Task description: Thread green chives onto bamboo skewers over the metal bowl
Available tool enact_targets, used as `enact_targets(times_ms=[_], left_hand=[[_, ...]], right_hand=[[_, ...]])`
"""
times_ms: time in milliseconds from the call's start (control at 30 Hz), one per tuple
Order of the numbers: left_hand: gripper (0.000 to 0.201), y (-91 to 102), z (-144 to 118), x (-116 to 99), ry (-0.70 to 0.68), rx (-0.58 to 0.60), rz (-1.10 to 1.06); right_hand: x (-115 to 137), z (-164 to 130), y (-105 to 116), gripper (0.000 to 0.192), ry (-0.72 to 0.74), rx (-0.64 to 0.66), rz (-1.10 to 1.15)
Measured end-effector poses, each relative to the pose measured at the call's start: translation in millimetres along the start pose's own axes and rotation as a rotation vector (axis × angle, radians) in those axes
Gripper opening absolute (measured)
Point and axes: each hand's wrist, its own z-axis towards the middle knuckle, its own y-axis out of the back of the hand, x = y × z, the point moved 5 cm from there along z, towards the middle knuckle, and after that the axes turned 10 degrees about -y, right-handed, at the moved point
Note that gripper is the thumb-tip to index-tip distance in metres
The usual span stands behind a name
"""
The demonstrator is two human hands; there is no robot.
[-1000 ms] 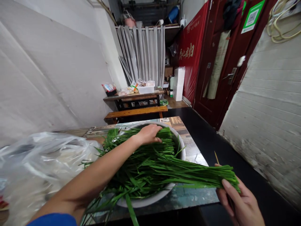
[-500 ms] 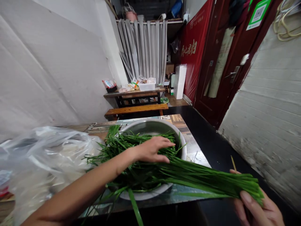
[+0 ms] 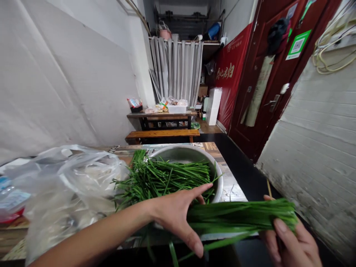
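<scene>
A bunch of Chinese chives stretches across the front right of the table, its cut ends gripped between the thumb and fingers of my right hand. A thin yellowish stick or stalk pokes up by that hand; what it is I cannot tell. My left hand is open at the bunch's leafy end, thumb and forefinger spread wide, the other fingers partly hidden. Behind it, a loose pile of chives fills much of a large metal basin, with leaves hanging over the left side.
Crumpled clear plastic bags lie left of the basin on the wood-patterned table. Beyond are a wooden bench and another table with a white tub. A dark red door and a white brick wall stand to the right.
My left hand has come down and nearer, opening its thumb and forefinger around the bunch. The held bunch has shifted slightly left with my right hand. The view has tilted up a little.
</scene>
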Motion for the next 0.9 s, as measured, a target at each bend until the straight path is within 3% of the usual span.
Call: enact_targets(times_ms=[167,267,333,433,467,500,600,633,767,900], left_hand=[[0.056,53.9,-21.1,5.8,0.133,-0.127,0.247],[0.047,76.1,-32.9,23.2,0.226,-0.119,0.466],[0.052,73.8,-37.1,45.0,0.259,-0.004,0.493],[0.069,54.9,-34.3,86.9,0.308,0.348,0.336],[0.066,53.7,-28.6,98.8,0.317,0.38,0.288],[0.058,56.9,-19.4,108.6,0.314,0.337,0.272],[0.029,79.3,18.7,121.4,0.189,-0.039,0.439],[0.025,81.6,30.6,121.8,0.131,-0.106,0.523],[0.019,60.0,63.8,123.7,-0.046,-0.036,0.706],[0.02,42.5,71.1,130.5,-0.031,-0.006,0.77]], right_hand=[[11.1,22.6,-72.0,0.027,0.157,0.261,0.083],[-8.2,32.4,-94.5,0.02,0.033,0.4,0.099],[-30.5,33.6,-94.6,0.017,-0.091,0.443,0.083],[-60.9,32.1,-81.7,0.019,-0.211,0.447,0.052],[-66.8,32.4,-77.2,0.019,-0.221,0.442,0.041],[-70.1,33.4,-73.4,0.02,-0.219,0.434,0.029],[-67.7,38.8,-66.5,0.018,-0.195,0.402,0.006],[-65.2,40.6,-64.6,0.018,-0.193,0.386,0.005],[-62.5,41.2,-54.9,0.025,-0.221,0.35,-0.046],[-72.6,35.9,-44.3,0.028,-0.256,0.352,-0.108]])
